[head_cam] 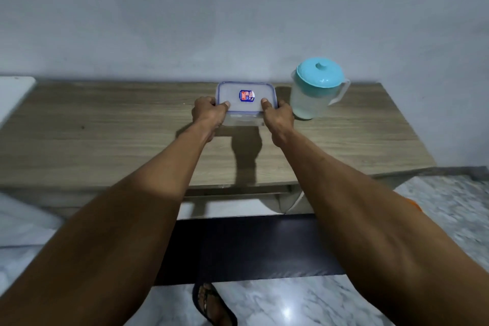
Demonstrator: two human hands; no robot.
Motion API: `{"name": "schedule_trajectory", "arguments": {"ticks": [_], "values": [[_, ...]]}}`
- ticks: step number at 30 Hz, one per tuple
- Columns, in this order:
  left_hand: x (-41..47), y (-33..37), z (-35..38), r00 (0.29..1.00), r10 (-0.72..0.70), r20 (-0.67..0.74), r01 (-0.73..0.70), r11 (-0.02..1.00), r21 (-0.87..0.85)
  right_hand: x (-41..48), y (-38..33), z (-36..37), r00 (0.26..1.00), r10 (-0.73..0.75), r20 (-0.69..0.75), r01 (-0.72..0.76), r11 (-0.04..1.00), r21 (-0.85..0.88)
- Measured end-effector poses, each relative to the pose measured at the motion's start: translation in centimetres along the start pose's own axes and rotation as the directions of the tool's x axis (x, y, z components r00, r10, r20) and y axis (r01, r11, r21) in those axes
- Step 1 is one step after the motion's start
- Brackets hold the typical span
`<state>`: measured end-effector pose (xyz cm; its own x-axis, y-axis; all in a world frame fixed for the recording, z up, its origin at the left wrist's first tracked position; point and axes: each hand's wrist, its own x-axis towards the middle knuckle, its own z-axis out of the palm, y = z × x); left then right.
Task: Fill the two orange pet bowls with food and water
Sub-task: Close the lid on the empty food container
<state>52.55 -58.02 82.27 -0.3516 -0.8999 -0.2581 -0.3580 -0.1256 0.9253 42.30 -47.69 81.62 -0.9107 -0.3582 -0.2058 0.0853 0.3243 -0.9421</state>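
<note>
Though translucent, container contents unclear.

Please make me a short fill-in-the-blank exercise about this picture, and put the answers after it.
1. The left hand and the right hand grip the container from opposite sides; its lid is ____ (on / off).
2. The pitcher stands to the ____ (left / right) of the container.
3. The pitcher stands on the ____ (table / floor).
Answers: on; right; table.
</note>
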Motion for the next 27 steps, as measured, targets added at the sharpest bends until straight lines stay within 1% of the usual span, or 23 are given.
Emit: {"name": "schedule_trajectory", "arguments": {"ticks": [3,6,14,17,21,24,27], "values": [[-4.1,-0.2,-1.3,0.999,0.025,-0.034,-0.025,1.0,0.008,-3.8,-0.2,-2.4,0.999,-0.025,0.029,0.025,1.0,0.016],[-8.4,-0.6,-2.6,0.995,0.035,-0.092,-0.037,0.999,-0.025,-7.8,0.1,-4.7,0.997,-0.051,0.05,0.049,0.998,0.035],[-17.8,-4.0,-6.3,0.991,0.023,-0.132,-0.025,1.0,-0.016,-16.2,3.1,-7.2,0.992,-0.06,0.111,0.06,0.998,0.006],[-19.8,-6.3,-7.5,0.988,0.002,-0.156,-0.004,1.0,-0.013,-18.8,4.9,-7.1,0.988,-0.032,0.154,0.033,0.999,-0.005],[-21.2,-10.2,-9.1,0.986,-0.067,-0.151,0.066,0.998,-0.016,-21.4,7.9,-5.8,0.983,0.005,0.182,0.001,0.999,-0.034],[-21.3,-13.4,-10.3,0.98,-0.108,-0.165,0.108,0.994,-0.008,-22.9,10.4,-4.1,0.983,0.047,0.177,-0.04,0.998,-0.043],[-20.4,-17.1,-11.4,0.98,-0.124,-0.156,0.124,0.992,-0.008,-23.4,13.5,-1.5,0.978,0.062,0.201,-0.051,0.997,-0.061]]}}
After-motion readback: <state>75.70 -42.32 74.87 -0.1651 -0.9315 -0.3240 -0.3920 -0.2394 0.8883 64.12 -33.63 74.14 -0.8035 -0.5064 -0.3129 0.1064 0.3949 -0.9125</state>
